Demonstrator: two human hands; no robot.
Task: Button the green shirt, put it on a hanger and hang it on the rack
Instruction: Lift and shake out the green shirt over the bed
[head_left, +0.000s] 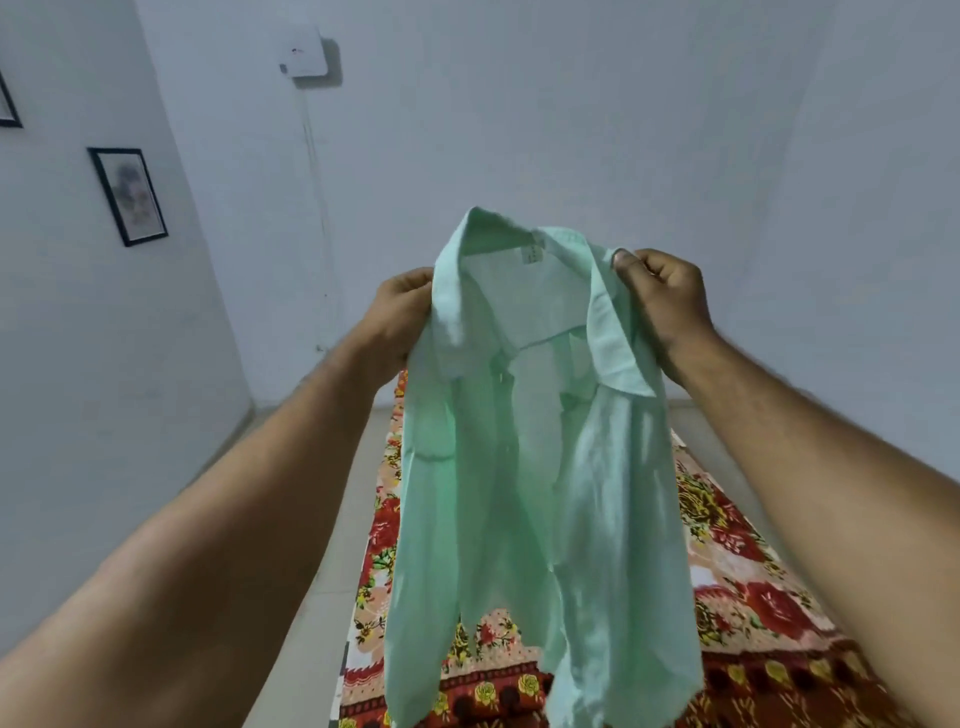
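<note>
Green shirt (524, 467) hangs pinched by left hand (400, 312) and right hand (667, 296).

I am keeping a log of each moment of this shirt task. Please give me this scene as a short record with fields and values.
held item: green shirt, hanging in the air
shirt front: open, not yet buttoned
left hand: gripping the shirt beside the collar
right hand: fingers pinching the other side near the collar
below: floral sheet
walls: framed picture, white box
hanger and rack: not in view
</note>
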